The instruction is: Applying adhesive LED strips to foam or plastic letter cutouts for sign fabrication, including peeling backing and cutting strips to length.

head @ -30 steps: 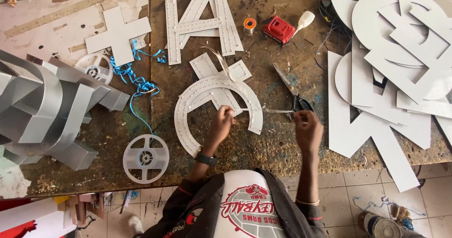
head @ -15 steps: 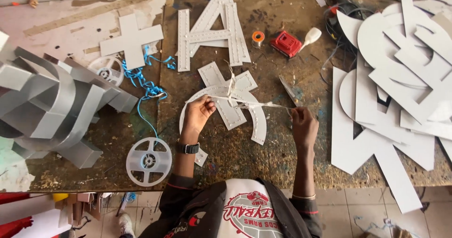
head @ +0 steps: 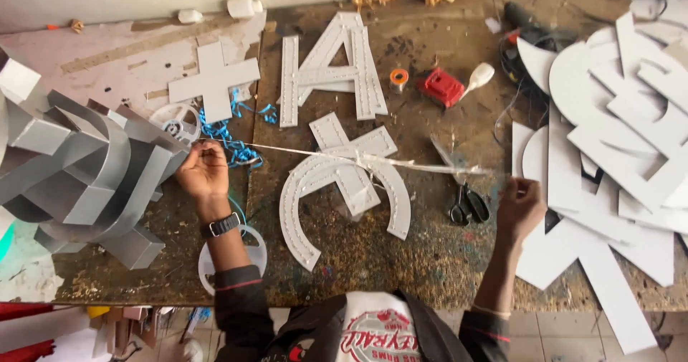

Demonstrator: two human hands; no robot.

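Observation:
A long clear strip of tape (head: 337, 155) stretches taut across the workbench between my two hands. My left hand (head: 203, 172), with a dark watch on its wrist, pinches the strip's left end near the silver metal letters. My right hand (head: 521, 203) grips the right end beside the pile of white cut-out shapes. Under the strip lies a white arch-shaped sign letter (head: 315, 197) edged with small dots, with a white bar piece (head: 342, 163) across it.
Black scissors (head: 467, 206) lie near my right hand. A white letter shape (head: 331, 72), a plus-shaped piece (head: 213, 79), a red block (head: 442, 87), an orange tape roll (head: 398, 78), blue ribbon (head: 228, 129) and two white reels (head: 255, 244) sit on the bench. Silver letters (head: 79, 175) crowd the left.
My hands have moved far apart, left hand going left and right hand going right, drawing the strip out long over the arch letter. The view has shifted down slightly.

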